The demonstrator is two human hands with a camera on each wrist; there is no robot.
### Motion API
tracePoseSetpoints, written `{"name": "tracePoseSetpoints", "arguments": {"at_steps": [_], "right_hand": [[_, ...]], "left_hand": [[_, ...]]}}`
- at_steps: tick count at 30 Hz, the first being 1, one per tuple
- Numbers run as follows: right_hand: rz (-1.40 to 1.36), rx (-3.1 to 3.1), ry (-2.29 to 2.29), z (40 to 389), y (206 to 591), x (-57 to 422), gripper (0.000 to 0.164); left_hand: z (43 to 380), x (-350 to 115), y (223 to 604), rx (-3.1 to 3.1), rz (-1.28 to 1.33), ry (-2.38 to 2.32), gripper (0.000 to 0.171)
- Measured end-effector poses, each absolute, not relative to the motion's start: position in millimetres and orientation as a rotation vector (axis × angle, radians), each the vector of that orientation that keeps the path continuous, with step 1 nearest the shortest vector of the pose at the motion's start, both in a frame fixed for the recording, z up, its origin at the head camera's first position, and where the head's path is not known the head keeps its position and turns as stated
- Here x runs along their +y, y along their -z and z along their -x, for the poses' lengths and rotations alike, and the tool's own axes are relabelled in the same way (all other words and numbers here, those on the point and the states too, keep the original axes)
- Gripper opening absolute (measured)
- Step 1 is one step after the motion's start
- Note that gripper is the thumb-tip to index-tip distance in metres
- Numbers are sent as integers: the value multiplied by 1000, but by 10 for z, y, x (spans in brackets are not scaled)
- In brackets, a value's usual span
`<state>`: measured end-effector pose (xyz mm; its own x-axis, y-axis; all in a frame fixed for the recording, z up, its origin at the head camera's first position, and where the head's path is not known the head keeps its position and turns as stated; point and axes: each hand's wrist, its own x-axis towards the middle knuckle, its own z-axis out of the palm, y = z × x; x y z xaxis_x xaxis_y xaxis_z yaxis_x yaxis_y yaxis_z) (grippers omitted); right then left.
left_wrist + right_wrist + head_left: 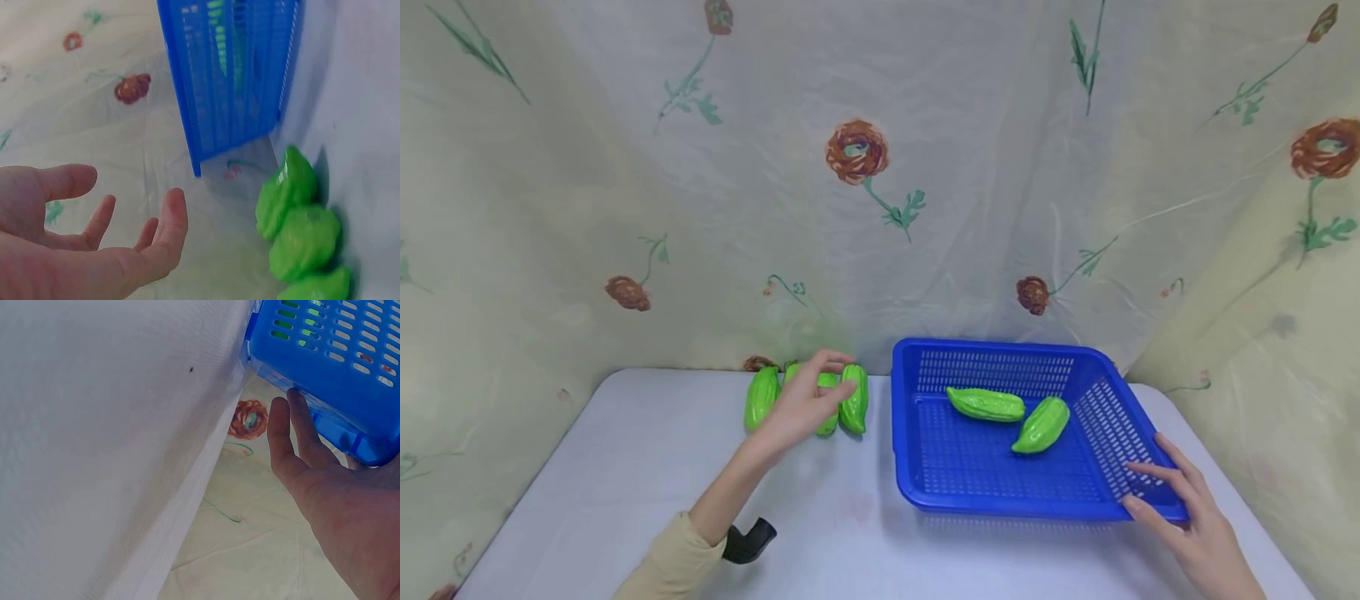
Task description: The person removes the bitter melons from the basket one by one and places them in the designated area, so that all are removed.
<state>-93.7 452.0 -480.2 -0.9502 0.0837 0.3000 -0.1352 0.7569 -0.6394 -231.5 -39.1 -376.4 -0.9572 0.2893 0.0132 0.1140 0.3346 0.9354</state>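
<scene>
Several shiny green bitter melons [763,400] lie in a row at the table's back edge, left of a blue plastic basket [1000,510]. My left hand [801,404] is over the row, partly covering it, with thumb and fingers apart and nothing between them. In the left wrist view the bitter melons [306,244] lie to the right of the hand. Inside the basket are two more bitter melons [987,405]. At the basket's front right corner, my right hand [1198,517] rests with extended, spread fingers on the rim.
The white table [647,475] ends at a flowered curtain [775,208], which hangs behind it and along both sides. A black wrist mount [750,542] sticks out beside the left sleeve [677,554].
</scene>
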Motion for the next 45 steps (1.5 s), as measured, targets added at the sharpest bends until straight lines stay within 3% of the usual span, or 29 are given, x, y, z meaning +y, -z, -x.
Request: {"name": "tracePoseSetpoints", "arguments": {"at_steps": [24,45], "right_hand": [[-5,-2674,-986,929,4782,4498,42],[-16,-2660,-994,926,4774,4480,42]], "left_hand": [[2303,186,3611,2298,-374,-1901,31],[2500,639,3438,1929,-322,-1956,36]]}}
